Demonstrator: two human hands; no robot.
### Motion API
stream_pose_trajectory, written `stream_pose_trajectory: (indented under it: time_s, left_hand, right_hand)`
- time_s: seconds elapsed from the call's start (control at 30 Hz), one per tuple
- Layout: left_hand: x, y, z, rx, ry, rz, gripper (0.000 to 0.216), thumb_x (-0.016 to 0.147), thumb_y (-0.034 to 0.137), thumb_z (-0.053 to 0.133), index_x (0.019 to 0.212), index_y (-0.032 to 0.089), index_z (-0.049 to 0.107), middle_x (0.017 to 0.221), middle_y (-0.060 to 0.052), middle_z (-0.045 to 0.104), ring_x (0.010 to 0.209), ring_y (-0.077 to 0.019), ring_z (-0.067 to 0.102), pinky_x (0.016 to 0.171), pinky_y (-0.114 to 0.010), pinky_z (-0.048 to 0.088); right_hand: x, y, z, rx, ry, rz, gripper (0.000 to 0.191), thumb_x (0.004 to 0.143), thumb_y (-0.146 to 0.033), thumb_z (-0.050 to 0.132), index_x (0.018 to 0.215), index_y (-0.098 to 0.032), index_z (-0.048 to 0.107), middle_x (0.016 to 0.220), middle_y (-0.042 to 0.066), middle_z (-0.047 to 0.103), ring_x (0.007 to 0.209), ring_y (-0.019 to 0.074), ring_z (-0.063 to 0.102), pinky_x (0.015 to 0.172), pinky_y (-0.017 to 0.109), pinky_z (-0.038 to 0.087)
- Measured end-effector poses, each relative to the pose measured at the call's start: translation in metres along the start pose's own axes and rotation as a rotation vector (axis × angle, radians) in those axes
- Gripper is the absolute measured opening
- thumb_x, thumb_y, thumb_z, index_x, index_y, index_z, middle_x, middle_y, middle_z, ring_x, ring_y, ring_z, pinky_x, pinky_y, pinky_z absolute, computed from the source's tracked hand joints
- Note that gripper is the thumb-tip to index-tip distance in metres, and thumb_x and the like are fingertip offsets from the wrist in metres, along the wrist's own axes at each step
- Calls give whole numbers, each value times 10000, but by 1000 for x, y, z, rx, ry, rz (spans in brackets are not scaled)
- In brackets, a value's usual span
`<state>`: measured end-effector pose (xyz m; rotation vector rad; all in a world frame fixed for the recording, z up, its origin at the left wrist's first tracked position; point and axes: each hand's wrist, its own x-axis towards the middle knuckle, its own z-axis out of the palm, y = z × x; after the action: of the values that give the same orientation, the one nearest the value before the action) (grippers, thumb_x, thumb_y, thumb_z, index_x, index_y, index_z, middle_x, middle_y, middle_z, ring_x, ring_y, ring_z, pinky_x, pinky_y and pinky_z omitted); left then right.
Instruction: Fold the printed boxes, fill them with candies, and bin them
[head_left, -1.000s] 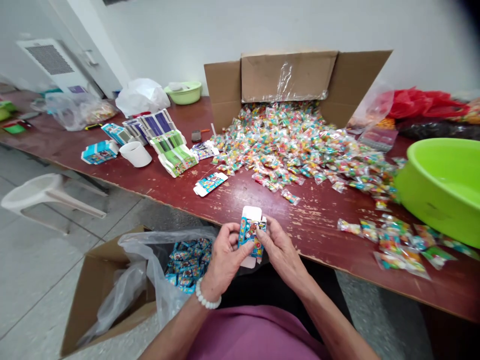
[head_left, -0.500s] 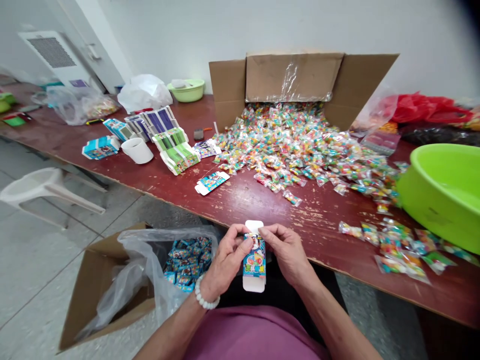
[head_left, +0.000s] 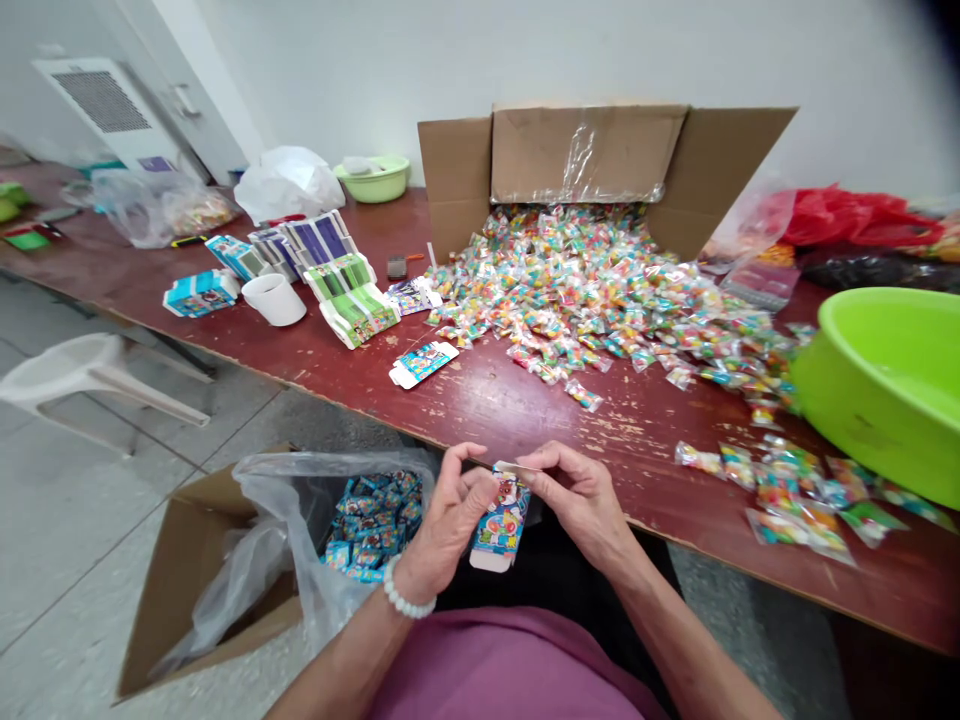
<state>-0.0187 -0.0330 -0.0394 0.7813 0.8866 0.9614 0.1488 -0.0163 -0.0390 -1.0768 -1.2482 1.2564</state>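
Note:
A small blue printed carton (head_left: 500,520) is held upright over my lap, just in front of the red table's edge (head_left: 525,420). My left hand (head_left: 450,515) grips its left side, fingers curled round it. My right hand (head_left: 581,500) pinches the carton's white top flap, which is folded down flat. A heap of small clear sweet packets (head_left: 592,285) spills from an opened cardboard box (head_left: 585,160) at the back of the table. Several more packets (head_left: 787,490) lie at the right, near my right hand.
A cardboard box lined with a plastic bag (head_left: 247,560) stands on the floor at my left, holding finished blue cartons (head_left: 371,525). Flat cartons (head_left: 345,290), a white cup (head_left: 274,298) and one loose carton (head_left: 424,363) lie at left. A green basin (head_left: 885,380) sits at right. A white stool (head_left: 82,370) stands beyond.
The carton has come down from above the table edge to my lap and tilted. Its top flap, standing up before, is now folded down under my right fingers.

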Motion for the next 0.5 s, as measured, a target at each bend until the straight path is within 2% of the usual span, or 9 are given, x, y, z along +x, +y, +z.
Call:
stream_pose_trajectory:
  time_s: [0.1,0.17,0.23,0.33,0.5]
  left_hand:
    - [2,-6,2,-121,-174,-269,602,851,738,433,1072,184,521,792,-46,660,537,-180,654,494,-300,535]
    - [3,-8,4,-107,-160,-322,632,873,739,365,992,149,558,702,-46,639,442,-158,603,421,-277,502]
    - [4,-9,6,-45,-97,-265,569,913,672,375,993,144,572,675,-34,627,423,-131,574,405,-236,471]
    - [4,-6,8,69,-81,-154,513,942,614,389,1087,156,567,688,-26,633,448,-117,574,427,-207,447]
    - [4,-8,6,126,-128,-104,563,951,624,345,1183,147,534,700,-35,641,448,-118,568,439,-219,450]
  right_hand:
    - [-3,0,0,-97,-22,-75,171,868,-363,685,857,-196,720,789,31,674,685,155,629,618,264,490]
    - [-4,-2,-2,-192,-87,-130,174,894,-354,654,875,-197,728,836,49,680,725,166,656,653,274,509]
    - [-5,-5,-3,-203,-144,-115,214,914,-370,624,837,-191,713,847,52,678,660,151,661,630,274,519]
    - [-4,-7,-6,-144,-143,14,247,885,-417,653,803,-185,674,759,27,672,526,128,619,531,260,507]
    - [4,-4,-7,-78,-121,105,299,840,-459,695,819,-161,681,700,27,691,587,147,631,552,257,512]
